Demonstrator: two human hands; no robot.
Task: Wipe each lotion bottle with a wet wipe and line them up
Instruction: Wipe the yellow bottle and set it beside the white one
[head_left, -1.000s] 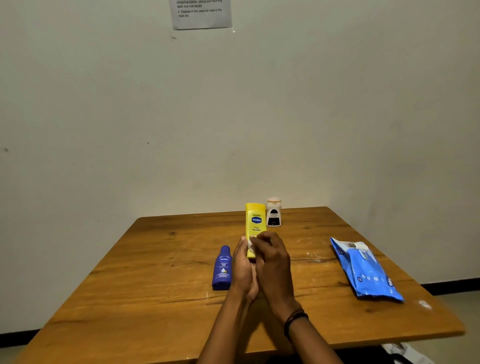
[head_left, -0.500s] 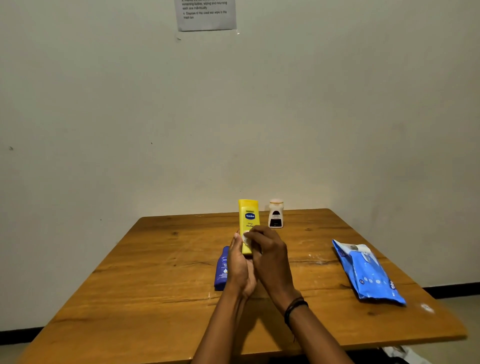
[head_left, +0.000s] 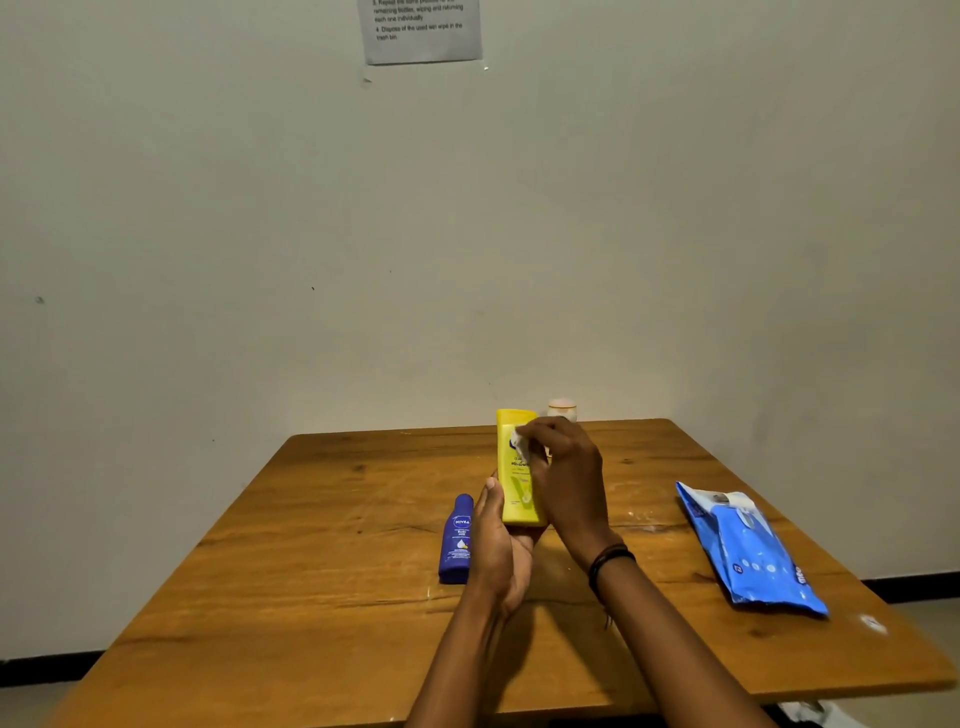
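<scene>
While the left grip (head_left: 500, 540) is clasping the upright yellow bottle (head_left: 513, 496) low, the right grip (head_left: 569, 478) is pinching a wet wipe (head_left: 520, 440) high on it.

yellow bottle (head_left: 514, 467) | dark-blue bottle (head_left: 457, 540) | white wipe (head_left: 521, 441) | blue wipes pack (head_left: 753, 556) | brown wooden table (head_left: 311, 597)

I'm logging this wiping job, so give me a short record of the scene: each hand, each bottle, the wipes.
left hand: holds yellow bottle by its lower part, above the table
right hand: presses wipe on the yellow bottle's upper front
blue bottle: on table, just left of left hand, untouched
white bottle: far end of table, mostly hidden behind right hand
wipe pack: on table, right side
stage: wiping yellow bottle
</scene>
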